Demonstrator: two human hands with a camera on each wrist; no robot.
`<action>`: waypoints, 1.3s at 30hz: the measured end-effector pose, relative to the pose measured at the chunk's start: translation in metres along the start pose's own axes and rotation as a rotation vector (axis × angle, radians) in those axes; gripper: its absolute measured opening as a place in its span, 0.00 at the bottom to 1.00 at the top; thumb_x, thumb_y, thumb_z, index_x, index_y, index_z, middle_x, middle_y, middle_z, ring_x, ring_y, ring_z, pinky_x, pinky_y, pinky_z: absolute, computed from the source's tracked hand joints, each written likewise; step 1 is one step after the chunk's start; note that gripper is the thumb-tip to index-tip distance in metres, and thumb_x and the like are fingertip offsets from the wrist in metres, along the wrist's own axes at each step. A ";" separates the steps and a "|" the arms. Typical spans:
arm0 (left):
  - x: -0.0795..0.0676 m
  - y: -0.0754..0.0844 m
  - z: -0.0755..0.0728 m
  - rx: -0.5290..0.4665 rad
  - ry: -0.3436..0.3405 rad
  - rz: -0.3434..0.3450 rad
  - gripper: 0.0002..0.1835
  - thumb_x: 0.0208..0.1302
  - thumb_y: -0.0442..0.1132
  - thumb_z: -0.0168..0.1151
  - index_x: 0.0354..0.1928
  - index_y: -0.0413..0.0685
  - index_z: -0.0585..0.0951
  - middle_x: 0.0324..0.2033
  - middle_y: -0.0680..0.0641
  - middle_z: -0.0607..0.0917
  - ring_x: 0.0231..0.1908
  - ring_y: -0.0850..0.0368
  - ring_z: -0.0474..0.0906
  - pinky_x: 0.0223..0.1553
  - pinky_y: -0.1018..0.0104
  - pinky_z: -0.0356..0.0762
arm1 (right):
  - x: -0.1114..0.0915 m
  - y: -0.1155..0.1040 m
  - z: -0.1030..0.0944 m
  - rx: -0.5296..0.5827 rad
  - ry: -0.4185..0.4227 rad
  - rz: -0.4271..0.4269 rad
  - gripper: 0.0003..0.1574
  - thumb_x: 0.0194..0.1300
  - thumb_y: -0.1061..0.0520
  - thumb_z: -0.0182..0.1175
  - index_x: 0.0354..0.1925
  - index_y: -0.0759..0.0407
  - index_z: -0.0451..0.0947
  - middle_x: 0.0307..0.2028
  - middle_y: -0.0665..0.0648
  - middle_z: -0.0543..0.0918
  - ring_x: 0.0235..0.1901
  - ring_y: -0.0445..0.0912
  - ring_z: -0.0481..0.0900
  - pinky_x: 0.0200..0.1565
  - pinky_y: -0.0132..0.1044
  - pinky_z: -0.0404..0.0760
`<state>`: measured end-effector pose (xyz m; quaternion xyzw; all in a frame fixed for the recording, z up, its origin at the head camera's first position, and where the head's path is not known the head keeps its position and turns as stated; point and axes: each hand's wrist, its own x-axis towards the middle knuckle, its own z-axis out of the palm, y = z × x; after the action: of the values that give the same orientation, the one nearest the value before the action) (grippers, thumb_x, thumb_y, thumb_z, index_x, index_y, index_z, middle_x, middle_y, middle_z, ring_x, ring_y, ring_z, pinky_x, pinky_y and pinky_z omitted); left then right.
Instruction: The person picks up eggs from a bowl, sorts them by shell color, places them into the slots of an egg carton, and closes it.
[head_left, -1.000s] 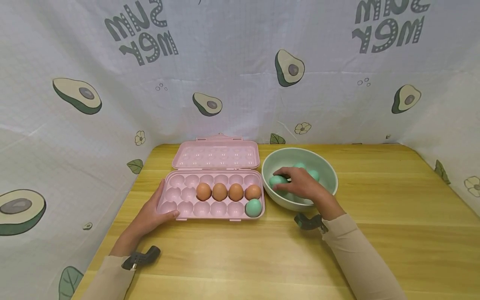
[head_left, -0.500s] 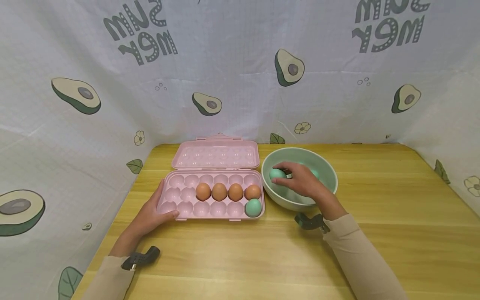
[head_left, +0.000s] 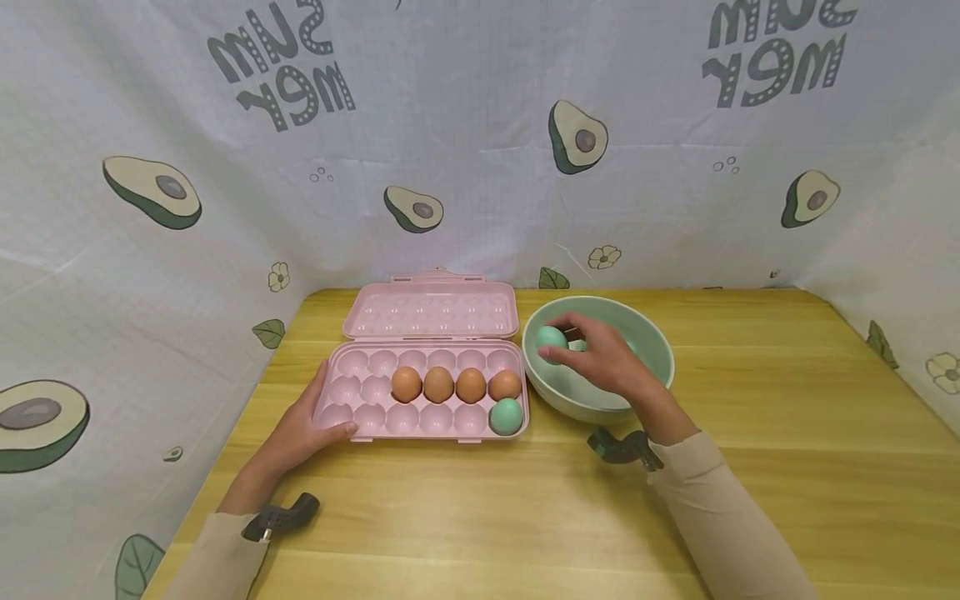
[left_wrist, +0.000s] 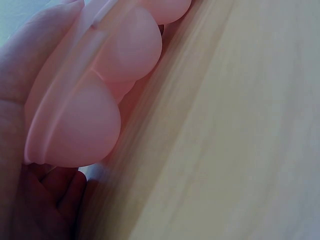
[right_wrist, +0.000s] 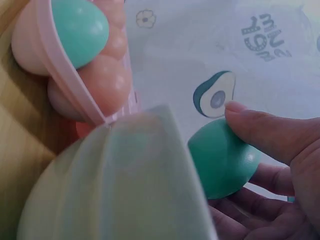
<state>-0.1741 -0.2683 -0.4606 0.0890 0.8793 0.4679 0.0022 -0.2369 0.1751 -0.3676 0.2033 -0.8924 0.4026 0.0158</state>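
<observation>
My right hand (head_left: 606, 360) pinches a green egg (head_left: 551, 343) between thumb and fingers, above the left side of a pale green bowl (head_left: 558, 396). In the right wrist view the egg (right_wrist: 220, 160) shows past the bowl's rim (right_wrist: 165, 130). A pink egg carton (head_left: 431, 436) lies with its lid (head_left: 431, 300) folded back. Several brown eggs (head_left: 438, 384) line its middle row, and one green egg (head_left: 507, 417) sits in the front right cup. At the carton's left end my left hand (head_left: 303, 425) grips the edge; in the left wrist view its thumb (left_wrist: 37, 45) lies along the rim.
More green shows inside the bowl behind the right hand, mostly hidden. The bowl stands close to the carton's right end on a wooden table (head_left: 480, 517). A white curtain (head_left: 480, 100) with avocado prints hangs behind and at both sides.
My right hand has lifted the green egg from inside the bowl, up and slightly left. The left hand and the carton have stayed in place.
</observation>
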 end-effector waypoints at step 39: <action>0.002 -0.002 -0.001 -0.001 0.004 0.020 0.62 0.50 0.45 0.74 0.77 0.48 0.39 0.74 0.39 0.48 0.71 0.38 0.47 0.67 0.38 0.47 | 0.017 -0.043 0.045 0.319 -0.083 -0.096 0.21 0.58 0.55 0.70 0.47 0.61 0.76 0.44 0.58 0.80 0.47 0.53 0.80 0.52 0.50 0.76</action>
<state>-0.1763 -0.2696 -0.4617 0.0967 0.8781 0.4687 -0.0041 -0.2301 0.1113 -0.3642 0.2621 -0.8062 0.5293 -0.0345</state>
